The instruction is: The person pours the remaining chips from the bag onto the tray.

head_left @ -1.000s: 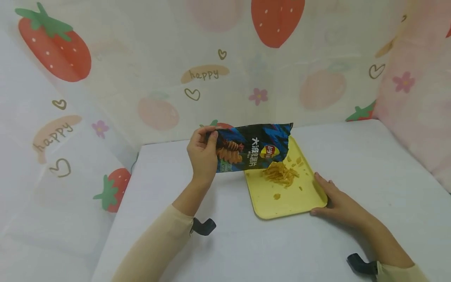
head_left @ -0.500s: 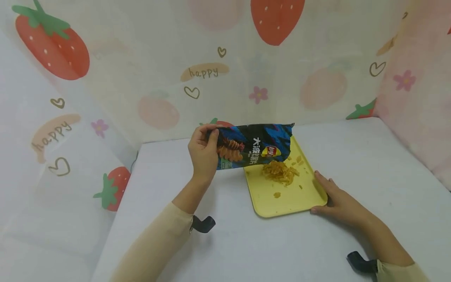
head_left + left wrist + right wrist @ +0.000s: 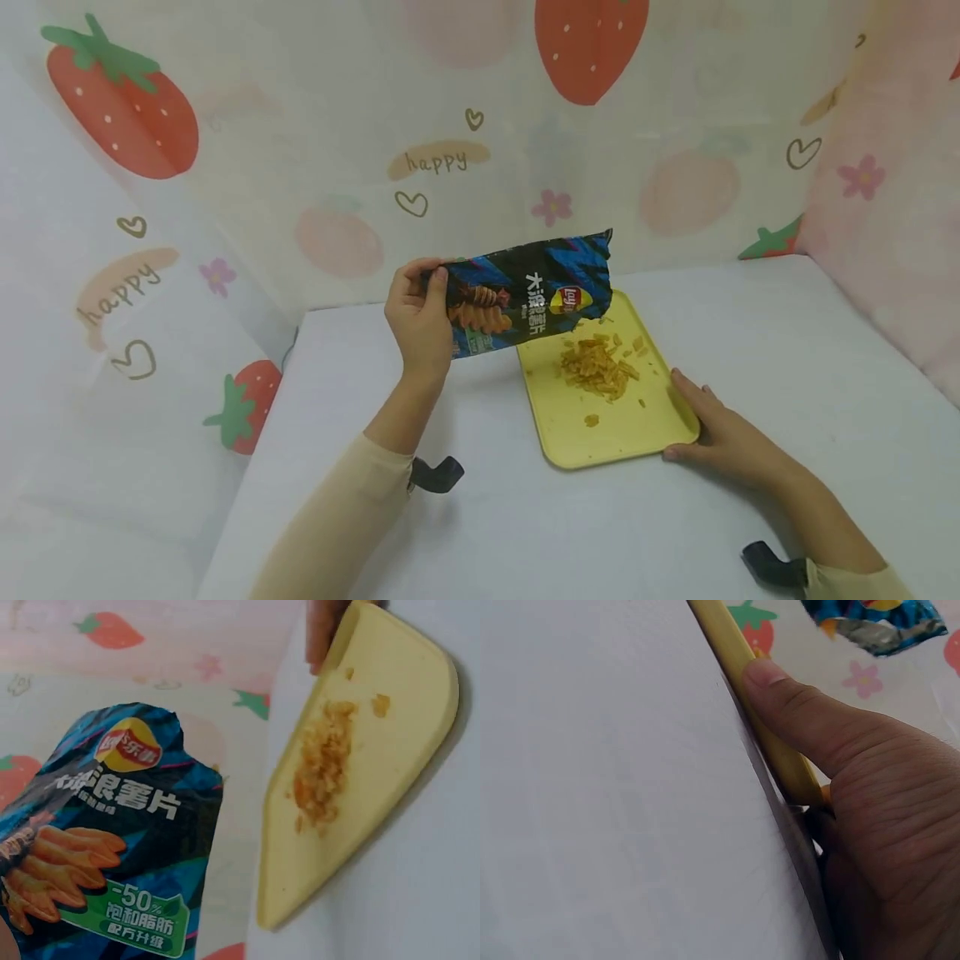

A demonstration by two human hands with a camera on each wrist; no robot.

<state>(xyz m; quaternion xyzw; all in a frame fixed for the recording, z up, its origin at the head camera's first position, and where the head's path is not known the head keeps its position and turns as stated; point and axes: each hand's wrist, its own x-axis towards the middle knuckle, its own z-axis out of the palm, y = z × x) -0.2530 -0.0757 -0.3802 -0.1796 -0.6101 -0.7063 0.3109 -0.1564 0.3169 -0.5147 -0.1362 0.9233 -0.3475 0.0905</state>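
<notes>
My left hand (image 3: 420, 325) pinches one end of a dark blue Lay's chip bag (image 3: 525, 292) between thumb and fingers. The bag is held sideways above the far left part of a yellow tray (image 3: 615, 433), its torn end toward the right. In the right wrist view, silver lining shows along the torn edge of the bag (image 3: 889, 636). Broken chips (image 3: 596, 368) lie in a heap on the tray, with loose crumbs around them. At the tray's near right corner my right hand (image 3: 727, 437) holds the rim, thumb on the near side and fingers along the right side.
The tray lies on a white-covered table (image 3: 480, 533). A cloth backdrop (image 3: 480, 192) printed with strawberries, hearts and flowers rises behind the table and at both sides. A dark wrist mount (image 3: 438, 475) juts out from the left sleeve, and another mount (image 3: 772, 567) from the right.
The left hand has shifted a little left and up with the bag, whose torn end now tilts higher. More of the chip heap shows. The right hand stays at the tray corner.
</notes>
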